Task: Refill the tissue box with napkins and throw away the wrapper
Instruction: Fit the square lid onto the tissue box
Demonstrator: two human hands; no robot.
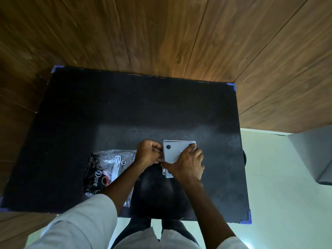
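Note:
A grey square tissue box (175, 150) lies bottom-up on the black table (125, 108), with dark round feet showing at its corners. My right hand (187, 163) lies flat over its near right part, fingers spread on the base. At the box's left edge, my left hand (149, 152) pinches the rim with closed fingers. Left of the hands sits a napkin pack (103, 169) in a black and clear plastic wrapper printed "Dove", partly covered by my left forearm.
The table has blue tape on its corners (231, 86) and stands against a wood-panelled wall (161, 33). A pale floor (280, 186) lies to the right, with a grey object (314, 153) at the far right edge.

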